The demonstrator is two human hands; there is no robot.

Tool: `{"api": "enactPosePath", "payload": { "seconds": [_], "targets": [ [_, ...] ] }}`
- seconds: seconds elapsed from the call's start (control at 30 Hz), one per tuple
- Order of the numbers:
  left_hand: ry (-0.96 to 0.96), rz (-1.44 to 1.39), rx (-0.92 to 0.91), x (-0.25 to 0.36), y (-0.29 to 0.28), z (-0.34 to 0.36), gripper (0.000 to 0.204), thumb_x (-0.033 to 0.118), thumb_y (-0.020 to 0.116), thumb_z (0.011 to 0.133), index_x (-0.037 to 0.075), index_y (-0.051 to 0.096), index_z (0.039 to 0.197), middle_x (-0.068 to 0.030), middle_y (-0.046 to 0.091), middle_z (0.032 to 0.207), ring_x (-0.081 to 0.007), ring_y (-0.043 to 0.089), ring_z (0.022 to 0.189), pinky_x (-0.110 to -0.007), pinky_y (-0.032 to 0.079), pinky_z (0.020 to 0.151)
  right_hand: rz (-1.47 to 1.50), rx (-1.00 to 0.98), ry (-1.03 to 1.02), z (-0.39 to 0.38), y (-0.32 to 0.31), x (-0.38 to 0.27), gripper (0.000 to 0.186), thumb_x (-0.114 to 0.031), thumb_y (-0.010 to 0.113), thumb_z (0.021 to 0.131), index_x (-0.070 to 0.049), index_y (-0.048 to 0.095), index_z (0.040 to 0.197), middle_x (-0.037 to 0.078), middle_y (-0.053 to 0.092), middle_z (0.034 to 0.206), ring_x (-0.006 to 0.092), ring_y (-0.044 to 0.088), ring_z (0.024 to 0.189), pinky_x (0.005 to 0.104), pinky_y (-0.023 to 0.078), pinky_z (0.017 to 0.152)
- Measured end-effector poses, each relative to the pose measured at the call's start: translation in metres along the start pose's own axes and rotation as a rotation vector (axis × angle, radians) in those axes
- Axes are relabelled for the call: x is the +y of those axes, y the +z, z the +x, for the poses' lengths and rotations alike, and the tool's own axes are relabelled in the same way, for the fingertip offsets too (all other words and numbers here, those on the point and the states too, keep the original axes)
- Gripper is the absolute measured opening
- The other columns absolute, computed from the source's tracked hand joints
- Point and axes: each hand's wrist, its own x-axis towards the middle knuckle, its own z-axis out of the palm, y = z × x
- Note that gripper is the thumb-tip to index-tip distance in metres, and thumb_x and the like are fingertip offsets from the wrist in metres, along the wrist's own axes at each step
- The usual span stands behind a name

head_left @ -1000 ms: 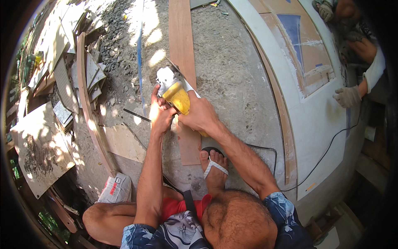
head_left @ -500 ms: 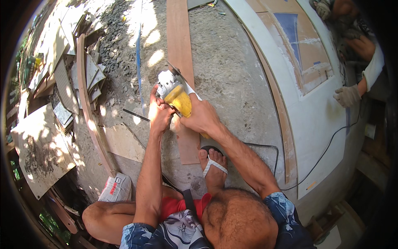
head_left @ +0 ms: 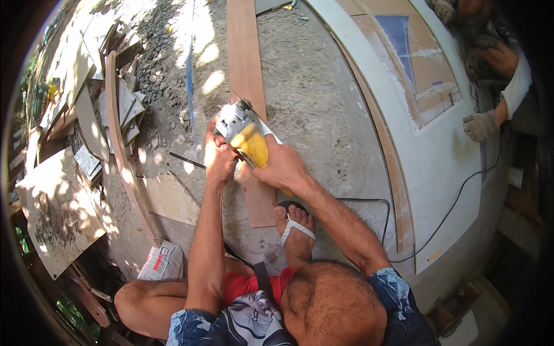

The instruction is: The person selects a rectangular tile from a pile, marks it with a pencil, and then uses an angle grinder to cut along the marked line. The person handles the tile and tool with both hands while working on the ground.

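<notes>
over rough concrete (head_left: 323, 109), hands (head_left: 283, 164) hold a yellow-and-silver grinder (head_left: 251, 143).

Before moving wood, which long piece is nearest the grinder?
The middle, reddish plank: the grinder overlaps it in view, while the left beam and right strip lie apart.

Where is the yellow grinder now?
In the head view, the yellow grinder is left of centre, between left hand and right hand, over the plank.

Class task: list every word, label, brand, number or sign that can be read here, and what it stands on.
White sack: red and dark printing, too small to read reliably.
White panel: orange mark, too small to identify.
Yellow angle grinder: no legible lettering.
</notes>
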Motion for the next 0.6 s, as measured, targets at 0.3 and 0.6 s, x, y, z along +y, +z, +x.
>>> {"api": "enactPosePath", "payload": {
  "seconds": [0.3, 0.6],
  "targets": [
    [-0.019, 0.015, -0.004, 0.008, 0.003, -0.002, 0.105, -0.025, 0.06, 0.083, 0.016, 0.02, 0.17, -0.0088, 0.067, 0.123, -0.02, 0.072, 0.108, -0.033, 0.064, 0.084, -0.002, 0.0, 0.003, -0.011, -0.003, 0.005, 0.058, -0.03, 0.077, 0.081, 0.007, 0.056, 0.12, 0.035, 0.074, 0.097, 0.0541, 0.073, 0.096, 0.0598, 0.058, 0.088],
    [0.016, 0.008, 0.004, 0.011, 0.007, -0.005, 0.1, -0.02, 0.067, 0.087, 0.012, 0.02, 0.17, -0.0068, 0.071, 0.111, -0.0176, 0.074, 0.099, -0.033, 0.064, 0.083, 0.024, 0.0, 0.015, -0.022, -0.004, 0.008, 0.059, -0.025, 0.076, 0.076, 0.008, 0.056, 0.121, 0.035, 0.074, 0.096, 0.0546, 0.073, 0.095, 0.0588, 0.058, 0.087]
  ]
}}
